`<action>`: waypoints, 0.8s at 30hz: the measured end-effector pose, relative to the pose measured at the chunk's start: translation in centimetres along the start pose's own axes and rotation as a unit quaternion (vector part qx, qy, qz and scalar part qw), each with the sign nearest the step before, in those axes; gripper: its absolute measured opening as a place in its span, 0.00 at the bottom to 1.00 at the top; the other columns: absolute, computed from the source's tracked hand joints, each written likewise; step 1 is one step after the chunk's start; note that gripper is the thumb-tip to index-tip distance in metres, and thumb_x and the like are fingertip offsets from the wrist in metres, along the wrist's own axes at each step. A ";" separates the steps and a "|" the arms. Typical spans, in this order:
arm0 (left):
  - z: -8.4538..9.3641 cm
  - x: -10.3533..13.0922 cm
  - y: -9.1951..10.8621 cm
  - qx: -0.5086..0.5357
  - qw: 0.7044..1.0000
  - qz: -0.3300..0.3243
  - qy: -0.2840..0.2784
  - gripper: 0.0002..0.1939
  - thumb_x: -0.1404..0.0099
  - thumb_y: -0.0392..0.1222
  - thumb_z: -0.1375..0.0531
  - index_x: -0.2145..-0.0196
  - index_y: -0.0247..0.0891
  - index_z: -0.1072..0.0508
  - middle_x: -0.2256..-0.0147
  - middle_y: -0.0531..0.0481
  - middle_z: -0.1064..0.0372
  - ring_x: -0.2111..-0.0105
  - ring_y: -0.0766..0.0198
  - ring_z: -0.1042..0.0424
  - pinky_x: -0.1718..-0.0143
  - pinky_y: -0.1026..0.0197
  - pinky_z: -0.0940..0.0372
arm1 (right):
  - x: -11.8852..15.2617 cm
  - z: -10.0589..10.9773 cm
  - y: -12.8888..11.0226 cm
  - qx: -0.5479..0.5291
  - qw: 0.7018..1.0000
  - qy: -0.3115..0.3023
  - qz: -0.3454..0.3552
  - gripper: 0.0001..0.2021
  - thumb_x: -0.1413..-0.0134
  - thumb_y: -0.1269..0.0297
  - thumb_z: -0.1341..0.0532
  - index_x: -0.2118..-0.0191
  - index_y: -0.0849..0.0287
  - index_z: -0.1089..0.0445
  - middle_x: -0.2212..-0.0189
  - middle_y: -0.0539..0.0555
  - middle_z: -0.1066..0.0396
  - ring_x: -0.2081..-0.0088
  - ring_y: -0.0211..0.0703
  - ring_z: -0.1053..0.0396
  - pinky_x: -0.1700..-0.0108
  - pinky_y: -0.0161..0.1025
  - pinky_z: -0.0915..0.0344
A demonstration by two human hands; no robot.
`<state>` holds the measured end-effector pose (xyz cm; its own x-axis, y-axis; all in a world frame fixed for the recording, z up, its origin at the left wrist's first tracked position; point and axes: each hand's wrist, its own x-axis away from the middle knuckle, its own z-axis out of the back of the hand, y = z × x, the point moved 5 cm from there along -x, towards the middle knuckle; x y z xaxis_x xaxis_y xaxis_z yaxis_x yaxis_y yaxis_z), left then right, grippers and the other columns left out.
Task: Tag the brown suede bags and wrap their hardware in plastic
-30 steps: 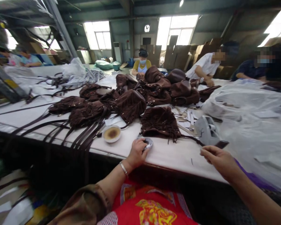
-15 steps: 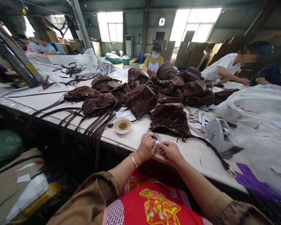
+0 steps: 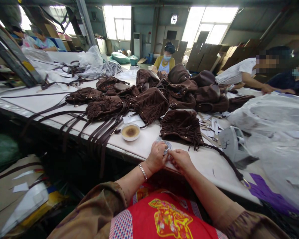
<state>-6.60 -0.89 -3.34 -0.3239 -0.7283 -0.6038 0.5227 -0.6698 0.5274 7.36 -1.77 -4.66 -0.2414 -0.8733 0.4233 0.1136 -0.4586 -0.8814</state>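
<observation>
At the table's front edge my left hand point(image 3: 157, 155) is closed around a small coil wrapped in clear plastic point(image 3: 167, 146), grey-white and ring-shaped. My right hand point(image 3: 180, 160) pinches at the coil's near side, its thumb and fingertips pressed together; whatever lies between them is too small to make out. Just beyond the hands lies a dark brown fringed bag point(image 3: 180, 126), its strap point(image 3: 224, 156) trailing right. A white bowl point(image 3: 130, 132) with yellowish contents and a dark brown middle sits to the left of the hands.
More brown bags point(image 3: 151, 103) are heaped across the table, with straps point(image 3: 99, 132) hanging over its front edge. To the right stand a grey-white device point(image 3: 235, 146), clear plastic sheeting point(image 3: 276, 116) and a purple piece point(image 3: 266, 189). Co-workers sit across and at the right.
Both hands stay at the coil, with only slight finger movement. The view has shifted a little. At the right, a co-worker's arm reaches farther over the plastic.
</observation>
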 end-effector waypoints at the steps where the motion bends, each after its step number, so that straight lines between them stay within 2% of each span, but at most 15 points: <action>1: 0.0 0.0 0.1 -0.001 1.000 -0.004 0.002 0.13 0.37 0.36 0.43 0.54 0.37 0.34 0.54 0.37 0.29 0.47 0.49 0.32 0.42 0.38 0.43 | -0.1 -0.1 0.1 0.002 1.000 0.004 -0.005 0.17 0.56 0.53 0.32 0.79 0.58 0.37 0.93 0.44 0.43 0.90 0.30 0.50 0.89 0.28 0.57; 5: 0.0 0.1 0.2 -0.004 1.000 -0.011 0.006 0.10 0.36 0.35 0.44 0.56 0.38 0.34 0.57 0.40 0.28 0.47 0.49 0.32 0.41 0.37 0.44 | -0.2 -0.2 0.1 -0.017 1.000 -0.014 -0.011 0.18 0.55 0.54 0.31 0.79 0.57 0.39 0.93 0.42 0.44 0.91 0.29 0.50 0.89 0.28 0.57; 9: 0.4 -0.1 0.2 0.012 1.000 -0.002 0.014 0.10 0.37 0.34 0.43 0.56 0.38 0.35 0.58 0.41 0.28 0.46 0.49 0.32 0.41 0.36 0.44 | 0.7 -0.1 -0.1 -0.068 0.996 -0.064 -0.006 0.15 0.55 0.56 0.30 0.74 0.59 0.36 0.87 0.45 0.36 0.88 0.30 0.43 0.86 0.28 0.46; 13: 1.0 -0.5 0.6 0.026 0.999 -0.001 0.019 0.09 0.36 0.34 0.43 0.56 0.38 0.35 0.57 0.40 0.29 0.46 0.48 0.32 0.42 0.36 0.43 | 1.1 -0.1 -0.5 -0.102 0.993 -0.068 -0.001 0.14 0.57 0.59 0.29 0.73 0.61 0.34 0.85 0.46 0.35 0.86 0.31 0.40 0.83 0.29 0.41; 17: 1.7 -0.8 0.9 0.045 0.998 0.011 0.032 0.09 0.34 0.34 0.45 0.56 0.39 0.35 0.54 0.39 0.30 0.47 0.50 0.32 0.44 0.40 0.38 | 1.0 -0.4 -0.9 -0.118 0.991 -0.056 0.010 0.15 0.60 0.61 0.28 0.73 0.61 0.34 0.85 0.46 0.34 0.84 0.33 0.37 0.81 0.31 0.37; 20: 1.9 -0.9 0.8 0.067 0.997 0.038 0.019 0.09 0.34 0.35 0.45 0.55 0.39 0.35 0.53 0.39 0.31 0.50 0.52 0.31 0.47 0.45 0.34 | 0.9 -0.4 -1.2 -0.133 0.989 -0.056 0.027 0.18 0.63 0.59 0.27 0.72 0.60 0.35 0.85 0.45 0.33 0.83 0.33 0.37 0.80 0.31 0.37; 24: 2.1 -1.2 0.6 0.095 0.992 0.080 -0.004 0.13 0.33 0.36 0.44 0.51 0.38 0.34 0.55 0.40 0.29 0.55 0.55 0.28 0.51 0.49 0.32 | 1.0 -0.4 -2.2 -0.144 0.982 -0.076 0.090 0.20 0.66 0.56 0.27 0.72 0.58 0.37 0.85 0.44 0.33 0.83 0.34 0.38 0.80 0.31 0.39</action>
<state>-7.57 -0.72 -1.00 -0.2552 -0.8280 -0.4993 0.4099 -0.5603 0.7197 6.50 -1.54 -2.36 -0.0937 -0.9605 0.2619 -0.1423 -0.2474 -0.9584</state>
